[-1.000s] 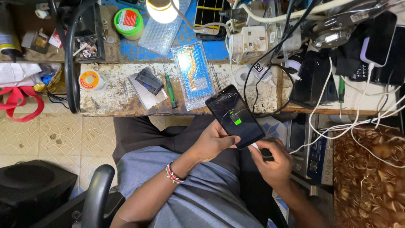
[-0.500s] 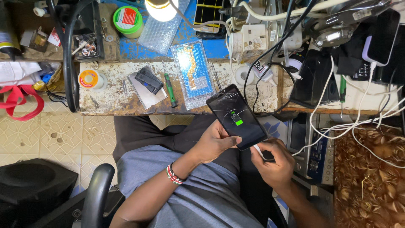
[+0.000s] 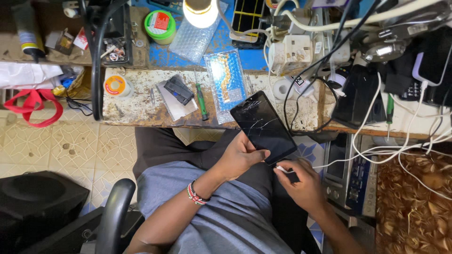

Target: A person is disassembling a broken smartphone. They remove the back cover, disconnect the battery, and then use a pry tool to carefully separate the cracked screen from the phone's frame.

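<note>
— What are the hands doing right now?

— The left hand [image 3: 240,157] is gripping a black phone [image 3: 263,127] from below, fingers curled around its near edge and the thumb lying on the glass. The screen is dark and showing cracks. The phone is hovering over the person's lap, just in front of the table [image 3: 141,110], tilted with its far end toward the bench.

— And the other one?

— The right hand [image 3: 301,186] is pinching the plug of a white cable [image 3: 358,157] right at the phone's near end — whether the plug is seated in the port, I cannot tell. The cable is trailing off to the right toward a tangle of other leads.

— What is lying around them?

— On the table, left of the phone, a green screwdriver [image 3: 202,101] is lying beside a small dark part on a grey sheet [image 3: 176,96]. Further left a spool of solder [image 3: 115,86] is sitting — and behind the phone a bubble-wrapped blue piece [image 3: 228,82] is catching the light of a glowing lamp [image 3: 200,11] at the far edge.
</note>
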